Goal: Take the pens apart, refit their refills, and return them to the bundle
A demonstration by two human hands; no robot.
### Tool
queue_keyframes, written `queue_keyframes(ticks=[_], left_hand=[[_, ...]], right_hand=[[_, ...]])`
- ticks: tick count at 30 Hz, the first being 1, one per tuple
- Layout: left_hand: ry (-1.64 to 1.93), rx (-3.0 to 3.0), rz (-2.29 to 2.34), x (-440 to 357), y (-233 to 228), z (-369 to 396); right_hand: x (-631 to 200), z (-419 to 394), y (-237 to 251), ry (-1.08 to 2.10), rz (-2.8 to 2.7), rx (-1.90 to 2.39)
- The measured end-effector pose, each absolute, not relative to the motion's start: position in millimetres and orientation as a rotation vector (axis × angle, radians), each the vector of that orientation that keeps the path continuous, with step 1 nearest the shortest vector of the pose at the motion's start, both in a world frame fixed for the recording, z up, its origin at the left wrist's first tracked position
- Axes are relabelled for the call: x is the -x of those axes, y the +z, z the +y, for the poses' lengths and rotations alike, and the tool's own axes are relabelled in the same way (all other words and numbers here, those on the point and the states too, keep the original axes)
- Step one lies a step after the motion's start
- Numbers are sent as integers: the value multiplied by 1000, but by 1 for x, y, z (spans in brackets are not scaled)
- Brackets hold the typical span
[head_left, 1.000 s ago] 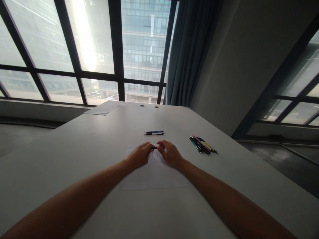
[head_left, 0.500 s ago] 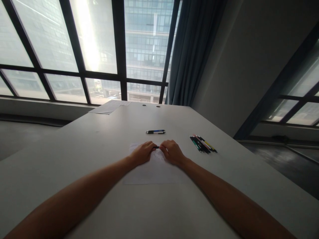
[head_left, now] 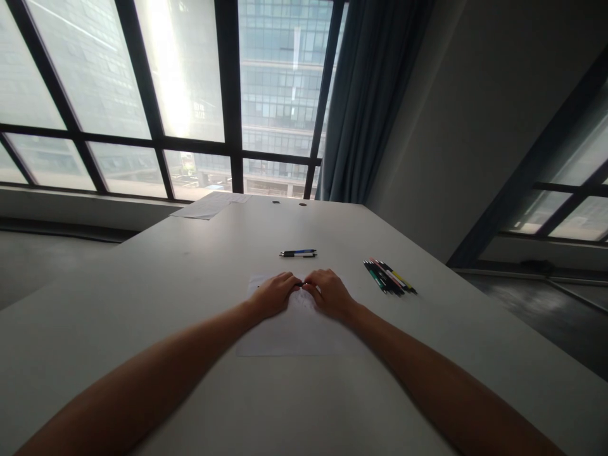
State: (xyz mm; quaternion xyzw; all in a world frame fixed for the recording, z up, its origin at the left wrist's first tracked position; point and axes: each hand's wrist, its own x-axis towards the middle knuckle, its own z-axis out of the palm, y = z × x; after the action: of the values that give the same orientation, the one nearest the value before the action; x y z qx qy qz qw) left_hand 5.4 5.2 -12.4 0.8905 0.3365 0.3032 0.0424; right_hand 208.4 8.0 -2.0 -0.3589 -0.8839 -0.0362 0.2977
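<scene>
Both hands (head_left: 301,294) pinching dark pen (head_left: 299,284)

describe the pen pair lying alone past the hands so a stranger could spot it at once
On the big white table, look just beyond the sheet of paper where the two hands meet. The pen pair lies crosswise there, one blue-and-white, one dark. Unlike the fanned bunch of coloured pens off to the right, it is only two pens, side by side.

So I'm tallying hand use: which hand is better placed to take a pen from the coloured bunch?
Probably the right hand: the bunch of pens lies on its side, while the left hand would have to cross over.
</scene>
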Motion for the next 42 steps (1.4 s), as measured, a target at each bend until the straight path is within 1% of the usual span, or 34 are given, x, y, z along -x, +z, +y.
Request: queue_keyframes(ticks=[6, 11, 14, 17, 19, 22, 26, 31, 35, 42], left_hand=[[970, -2762, 1062, -7, -9, 6], [1025, -2727, 1317, -2, -9, 10], [1073, -2668, 1264, -3, -11, 10], [1131, -2597, 1176, -5, -12, 7], [1162, -2522, 1195, -5, -11, 6], [1191, -2445, 1279, -2, -11, 8], [1092, -2510, 1339, 1, -12, 12], [922, -2644, 1375, -1, -12, 11], [901, -2681, 1381, -2, -10, 9], [831, -2716, 1405, -3, -7, 7]], right_hand=[[-213, 14, -1, -223, -2328, 1017], [-227, 19, 10, -385, -2118, 1199], [-221, 14, 13, -456, -2214, 1070], [-209, 9, 8, -388, -2400, 920], [-207, 9, 5, -350, -2394, 939], [-213, 10, 3, -388, -2285, 1026], [-218, 6, 7, -472, -2304, 991], [-207, -8, 12, -554, -2464, 747], [-200, -16, 16, -572, -2533, 554], [-199, -16, 13, -590, -2453, 438]])
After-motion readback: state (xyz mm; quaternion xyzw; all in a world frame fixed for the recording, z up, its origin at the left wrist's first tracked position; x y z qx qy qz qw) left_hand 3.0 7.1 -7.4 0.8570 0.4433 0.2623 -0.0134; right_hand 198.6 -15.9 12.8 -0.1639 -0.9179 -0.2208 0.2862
